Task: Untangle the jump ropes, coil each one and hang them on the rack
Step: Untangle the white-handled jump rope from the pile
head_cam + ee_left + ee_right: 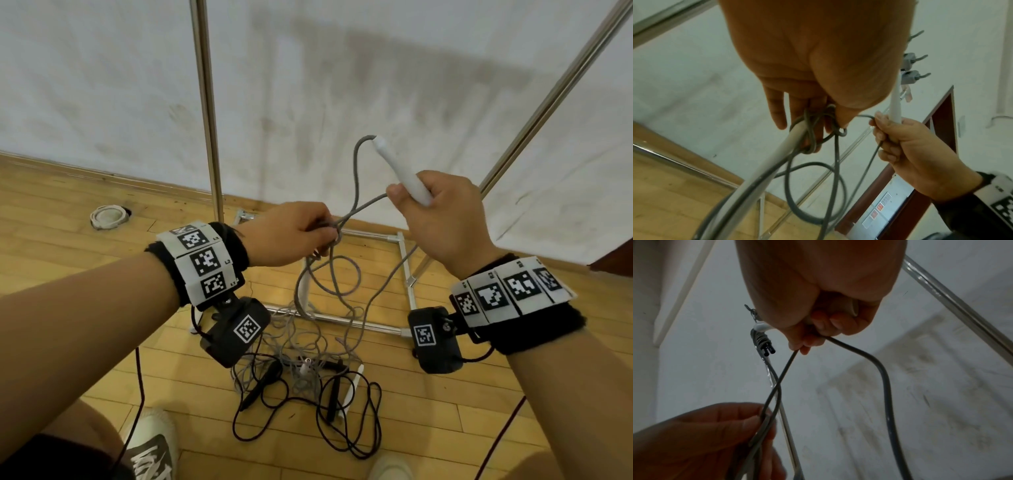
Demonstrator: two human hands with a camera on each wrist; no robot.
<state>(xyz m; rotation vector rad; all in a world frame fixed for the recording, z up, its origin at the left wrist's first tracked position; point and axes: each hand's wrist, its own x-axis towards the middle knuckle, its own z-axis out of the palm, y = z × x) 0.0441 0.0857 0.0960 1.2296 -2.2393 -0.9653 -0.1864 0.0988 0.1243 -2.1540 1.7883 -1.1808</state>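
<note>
Both hands are up between the rack's poles (pixel 205 113): the right hand (pixel 442 219) is curled round a white handle (pixel 400 168), and the left hand (pixel 287 233) pinches the grey rope's (pixel 356 171) crossing strands. More tangled ropes (pixel 308 383) lie on the floor (pixel 68 212) by the rack's base, near the wall.

Your wrists wear black bands (pixel 236 246) with white coded tags (pixel 202 262) (black camera boxes (pixel 236 330) hang below); grey laced sneaker (pixel 150 455).
</note>
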